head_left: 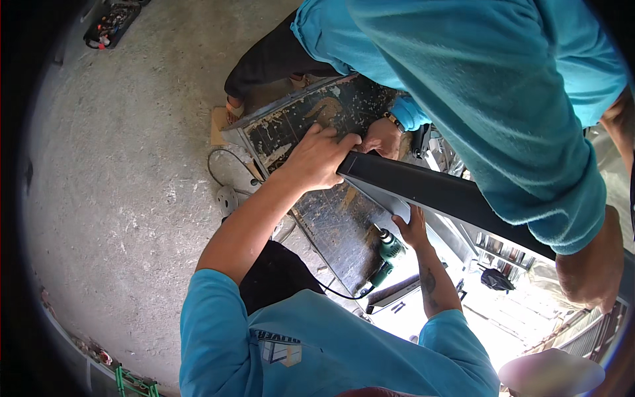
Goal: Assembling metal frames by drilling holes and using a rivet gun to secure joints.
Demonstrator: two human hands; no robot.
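A long black metal profile [423,183] runs from the middle of the view toward the right, raised over a worn dark workbench [337,221]. My left hand [316,159] is closed round its near-left end, thumb along the top. Lower down, my right hand [414,228] grips the profile's lower side; part of its fingers is hidden. Across the bench, a co-worker in a blue sweater [476,86] has one hand [382,137] beside the profile's end and the other hand [589,268] at its far right part. Below my right hand lies a green corded drill [389,250].
A black cord trails from the drill over the bench edge. A cable and a pale grey round-ended object [227,198] lie on the concrete floor [126,185] at left. An open tool tray [112,26] sits at upper left. Bright metal frames stand at lower right.
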